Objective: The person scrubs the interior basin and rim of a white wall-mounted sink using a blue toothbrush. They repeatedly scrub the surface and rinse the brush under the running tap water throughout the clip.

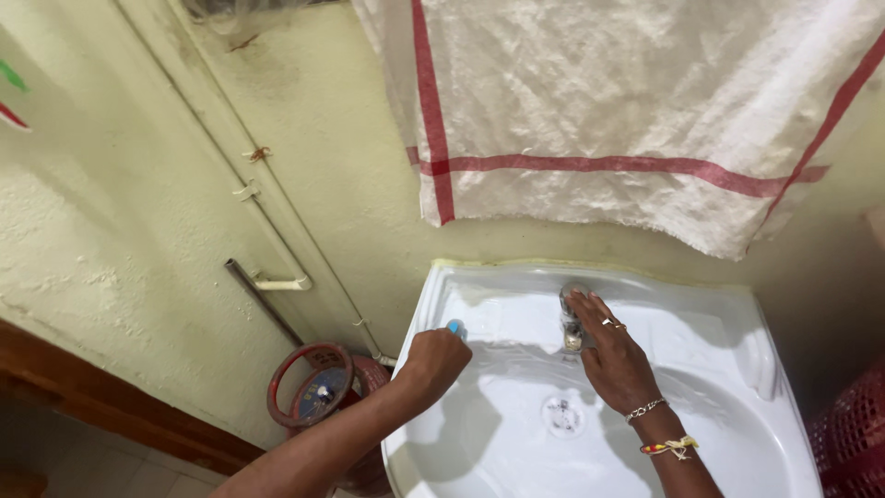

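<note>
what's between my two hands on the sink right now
In the head view, only bare white sink ledge and basin lie between the left hand, closed on a small blue thing, and the right hand on the tap.

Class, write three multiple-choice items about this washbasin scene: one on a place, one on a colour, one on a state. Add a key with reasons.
1. Where is the right hand?
A. on the tap
B. on the wall pipe
C. on the cloth

2. What colour are the stripes on the hanging white cloth?
A. green
B. red
C. black

3. How is the left hand?
A. spread flat
B. closed around a small blue object
C. hanging free

Key: 1 A, its fingers lie on the tap above the basin; 2 B, the bands are red; 3 B, blue shows above the curled fingers.
</note>
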